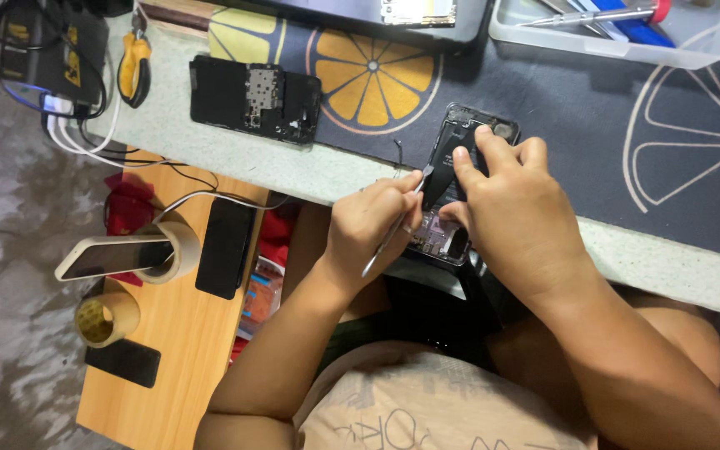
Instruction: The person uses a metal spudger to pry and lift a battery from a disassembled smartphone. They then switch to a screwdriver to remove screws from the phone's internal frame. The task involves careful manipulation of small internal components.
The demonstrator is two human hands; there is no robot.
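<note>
Phone repair at the levering stage, judging by the grip. Left hand [368, 225] closed around a thin metal pry tool [391, 234], pinched between thumb and fingers, flat tip pushed under the edge of the black battery [450, 171]. Right hand [514, 212] pressed down on the opened black smartphone [483, 119], fingers spread over battery and frame, thumb hooked at the lower end near the exposed circuit board [437, 236]. Phone lying directly beneath both hands, at the near edge of the dark grey mat with orange-slice prints [560, 100].

Beyond the left hand, 1 more stripped black phone body [256, 98], well apart. Further out on the same side, yellow-handled pliers [133, 62]. Beyond the right hand, a clear plastic tray [627, 48] of tools.

Below and outward of the left hand, a wooden board [177, 358] carrying 2 rolls of tape [183, 243], a white phone [97, 258] lodged through 1 of them, and a black phone [225, 247] just beside.

Probably calls next for a shallow, gentle lever along the battery edge: firm hold from the right hand, no stabbing or bending of the cell.
</note>
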